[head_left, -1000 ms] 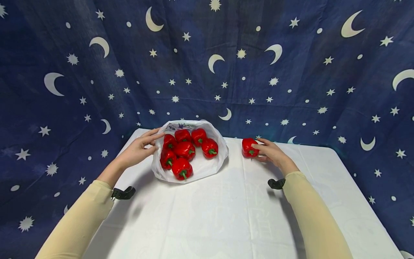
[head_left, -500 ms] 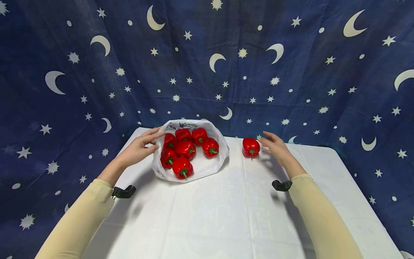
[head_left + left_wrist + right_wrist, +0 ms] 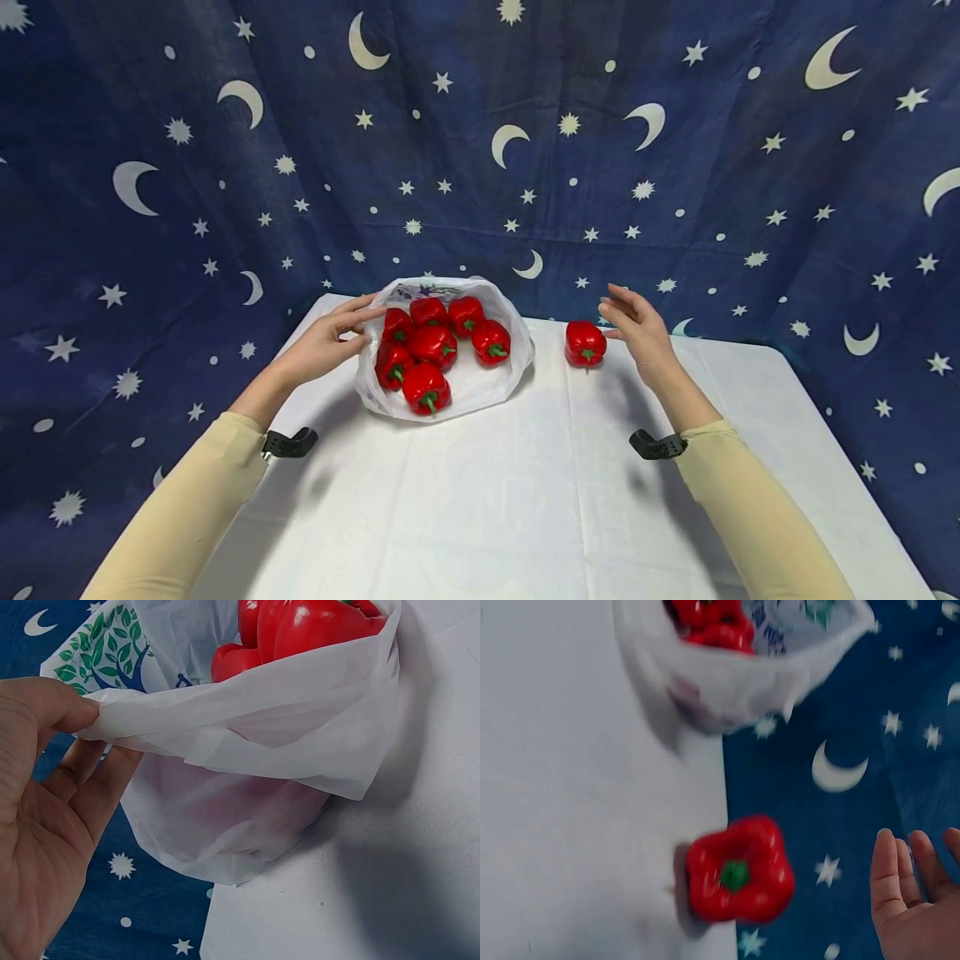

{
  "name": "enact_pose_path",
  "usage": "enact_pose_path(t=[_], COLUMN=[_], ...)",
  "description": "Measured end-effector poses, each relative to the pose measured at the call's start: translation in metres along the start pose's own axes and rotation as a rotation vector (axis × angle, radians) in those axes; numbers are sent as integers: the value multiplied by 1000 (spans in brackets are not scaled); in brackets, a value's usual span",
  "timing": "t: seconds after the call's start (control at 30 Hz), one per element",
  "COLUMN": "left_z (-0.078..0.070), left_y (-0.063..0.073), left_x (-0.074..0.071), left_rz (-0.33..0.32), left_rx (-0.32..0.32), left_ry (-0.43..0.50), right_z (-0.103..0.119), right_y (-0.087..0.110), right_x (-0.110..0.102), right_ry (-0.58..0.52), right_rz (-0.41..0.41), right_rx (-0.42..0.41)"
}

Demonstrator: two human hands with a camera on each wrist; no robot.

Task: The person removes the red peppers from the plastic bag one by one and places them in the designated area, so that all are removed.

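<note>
A white plastic bag [image 3: 480,385] lies with its mouth facing the person, several red bell peppers [image 3: 433,347] inside it. At the bag's left rim my left hand [image 3: 322,348] pinches the folded edge between thumb and fingers, as the left wrist view shows on the bag [image 3: 247,724]. One more red bell pepper [image 3: 585,343] stands on the table to the right of the bag, its green stem towards the person. My right hand [image 3: 643,335] is raised just right of that pepper, fingers extended and holding nothing; the right wrist view shows a gap between this hand [image 3: 922,915] and the pepper [image 3: 769,889].
A white cloth covers the table [image 3: 480,500], whose back edge runs just behind the bag and the lone pepper. Beyond it hangs a dark blue curtain [image 3: 450,150] with moons and stars. Black bands [image 3: 288,443] are worn at both wrists.
My right hand has let go of the lone bell pepper and drawn up and to the right. That pepper stays on the table. My left hand keeps its hold on the bag's rim.
</note>
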State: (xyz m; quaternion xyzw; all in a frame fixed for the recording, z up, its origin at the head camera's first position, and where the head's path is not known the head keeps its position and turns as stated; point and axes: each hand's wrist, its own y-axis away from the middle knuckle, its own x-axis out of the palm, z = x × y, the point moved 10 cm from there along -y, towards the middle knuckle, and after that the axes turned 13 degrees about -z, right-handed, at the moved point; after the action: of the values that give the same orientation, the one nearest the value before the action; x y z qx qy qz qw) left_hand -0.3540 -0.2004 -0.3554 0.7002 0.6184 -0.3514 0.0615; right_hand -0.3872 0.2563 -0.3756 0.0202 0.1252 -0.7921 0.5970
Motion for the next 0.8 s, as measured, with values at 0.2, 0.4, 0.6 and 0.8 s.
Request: enact_pose_path(t=[0.2, 0.4, 0.6, 0.8], left_z=[11, 8, 10, 8], left_y=[-3, -1, 1, -1], left_x=[0, 1, 5, 4], left_rz=[-5, -3, 11, -1], left_rx=[25, 28, 6, 16], left_ry=[6, -2, -6, 1], right_z=[29, 39, 10, -13], right_y=[27, 60, 87, 94], right_x=[34, 85, 138, 173], right_ry=[-84, -73, 0, -18], right_rz=[128, 313, 489, 527], right_rx=[-110, -173, -48, 66])
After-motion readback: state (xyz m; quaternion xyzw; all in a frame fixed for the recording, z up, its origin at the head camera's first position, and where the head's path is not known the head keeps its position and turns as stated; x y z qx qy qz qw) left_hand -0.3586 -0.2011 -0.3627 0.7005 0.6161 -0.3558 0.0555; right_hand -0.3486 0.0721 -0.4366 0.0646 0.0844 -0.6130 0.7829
